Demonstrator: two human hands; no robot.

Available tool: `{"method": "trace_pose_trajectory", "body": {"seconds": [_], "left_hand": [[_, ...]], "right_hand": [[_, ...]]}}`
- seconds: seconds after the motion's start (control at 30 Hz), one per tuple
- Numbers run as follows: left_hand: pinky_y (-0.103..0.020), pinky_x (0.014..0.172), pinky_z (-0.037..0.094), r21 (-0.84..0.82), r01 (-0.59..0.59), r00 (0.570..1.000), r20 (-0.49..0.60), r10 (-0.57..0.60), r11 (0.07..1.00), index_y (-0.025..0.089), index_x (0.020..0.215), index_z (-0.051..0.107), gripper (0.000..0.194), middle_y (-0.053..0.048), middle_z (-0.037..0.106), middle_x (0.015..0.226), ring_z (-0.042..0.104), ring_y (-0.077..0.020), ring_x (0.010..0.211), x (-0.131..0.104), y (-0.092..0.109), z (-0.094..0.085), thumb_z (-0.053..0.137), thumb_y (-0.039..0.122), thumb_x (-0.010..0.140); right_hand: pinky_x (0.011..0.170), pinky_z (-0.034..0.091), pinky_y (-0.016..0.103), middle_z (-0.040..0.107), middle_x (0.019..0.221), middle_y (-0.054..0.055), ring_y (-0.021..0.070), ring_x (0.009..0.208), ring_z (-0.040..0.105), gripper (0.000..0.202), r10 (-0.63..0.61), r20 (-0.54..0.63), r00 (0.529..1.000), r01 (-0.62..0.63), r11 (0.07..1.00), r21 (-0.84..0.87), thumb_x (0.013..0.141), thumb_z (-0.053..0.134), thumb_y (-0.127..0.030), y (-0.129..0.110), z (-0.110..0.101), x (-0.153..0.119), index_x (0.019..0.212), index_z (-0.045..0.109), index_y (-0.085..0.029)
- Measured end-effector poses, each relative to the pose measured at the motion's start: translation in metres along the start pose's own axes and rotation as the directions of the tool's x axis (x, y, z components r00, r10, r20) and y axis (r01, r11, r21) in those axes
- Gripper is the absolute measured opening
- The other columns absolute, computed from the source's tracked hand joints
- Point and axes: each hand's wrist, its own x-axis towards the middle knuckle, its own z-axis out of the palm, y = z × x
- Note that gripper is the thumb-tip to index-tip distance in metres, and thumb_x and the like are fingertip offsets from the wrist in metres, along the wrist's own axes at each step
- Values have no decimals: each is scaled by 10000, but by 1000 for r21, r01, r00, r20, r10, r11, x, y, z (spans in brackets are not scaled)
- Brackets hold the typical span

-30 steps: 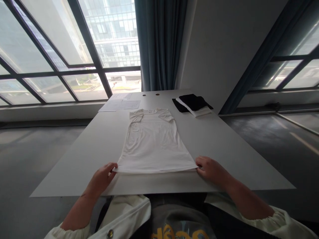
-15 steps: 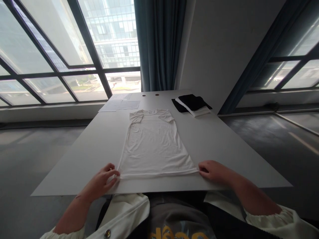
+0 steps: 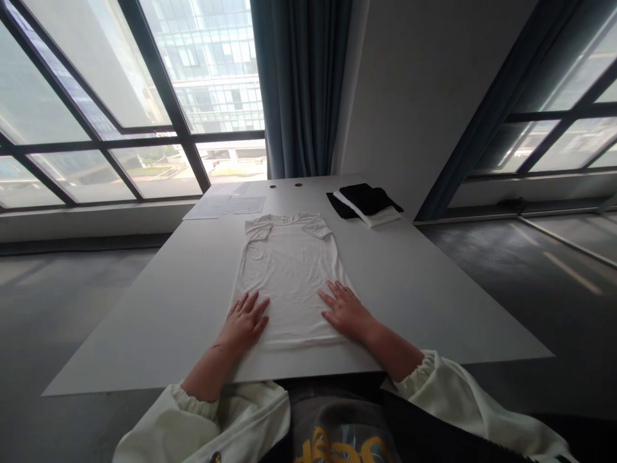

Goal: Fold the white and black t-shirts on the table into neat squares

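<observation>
A white T-shirt (image 3: 292, 276) lies spread on the table, its collar toward the far end and its hem toward me. Both sleeves are turned in over the upper body of the shirt, and light wrinkles run across the fabric. My left hand (image 3: 245, 319) rests flat on the lower left part, fingers apart. On the lower right side my right hand (image 3: 344, 310) lies palm down with its fingers spread. The shirt's lower side edges are partly covered by my hands and wrists.
The white table (image 3: 424, 308) narrows away from me. Folded black and white garments (image 3: 369, 200) are stacked at its far right. Sheets of paper (image 3: 226, 204) lie at the far left, near two small round holes. A blue curtain (image 3: 303, 90) hangs behind.
Both hands have let go of the hem corners and moved inward and forward onto the shirt, fingers now spread flat. The view has shifted slightly.
</observation>
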Motion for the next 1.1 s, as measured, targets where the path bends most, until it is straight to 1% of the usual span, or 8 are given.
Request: {"method": "trace_pose_trajectory", "body": {"seconds": [0.2,0.43,0.6,0.7,0.77,0.83,0.97,1.1], "left_hand": [[-544,1320,233,41,128,991,22,-129,991,357,1598,524,559,-45,362,1739,293,-309,1624,-28,-2,3,509,457,1047],[-559,1305,230,71,161,981,98,-168,984,358,1626,479,590,-42,295,1764,252,-327,1637,-28,3,-2,468,490,1051],[-615,1234,325,110,158,977,130,-172,981,384,1560,552,541,-72,437,1701,429,-364,1542,-20,-2,-15,524,484,1028],[-555,1163,426,125,138,986,80,-149,982,333,1454,638,463,-105,589,1564,610,-335,1360,10,-8,-24,525,477,1029],[-497,1137,465,133,125,989,56,-133,983,274,1405,664,444,-124,610,1530,627,-319,1330,46,-10,-27,523,464,1029],[-469,1156,463,145,95,992,65,-106,985,208,1398,666,454,-163,581,1556,578,-322,1396,91,-9,-26,502,427,1035],[-486,1255,355,110,136,991,2,-137,985,82,1559,503,601,-221,408,1688,398,-339,1557,175,-10,-12,448,382,1040],[-509,1310,236,55,316,949,-33,-315,947,19,1612,409,694,-256,294,1731,261,-356,1625,209,-28,8,434,392,1027]], "right_hand": [[1310,218,568,275,1760,158,375,1629,246,624,26,-11,1000,-27,999,-33,1064,517,-450,9,9,-30,1649,459,-239],[1305,247,562,233,1767,180,398,1628,235,670,65,63,996,-62,997,-47,1054,551,-447,4,5,-31,1670,416,-222],[1265,351,519,412,1689,213,378,1548,418,676,57,35,998,-54,996,-69,1015,597,-473,23,3,-31,1612,509,-169],[1259,353,531,503,1622,230,375,1516,457,659,59,-34,998,-61,996,-64,1019,571,-466,38,-4,-8,1586,530,-134],[1275,315,547,467,1640,250,396,1553,393,689,67,-46,997,-69,996,-57,1021,556,-475,39,-12,22,1598,503,-103],[1291,278,535,406,1667,282,415,1575,344,759,79,-19,997,-80,996,-38,1027,527,-499,31,-20,63,1620,444,-33],[1324,151,523,324,1725,239,410,1616,239,785,51,-26,998,-51,999,-4,1051,466,-515,9,-25,142,1671,348,-49],[1306,142,528,213,1783,164,384,1636,187,703,166,57,984,-165,986,-28,1086,397,-554,21,-13,174,1688,359,-192]]}}
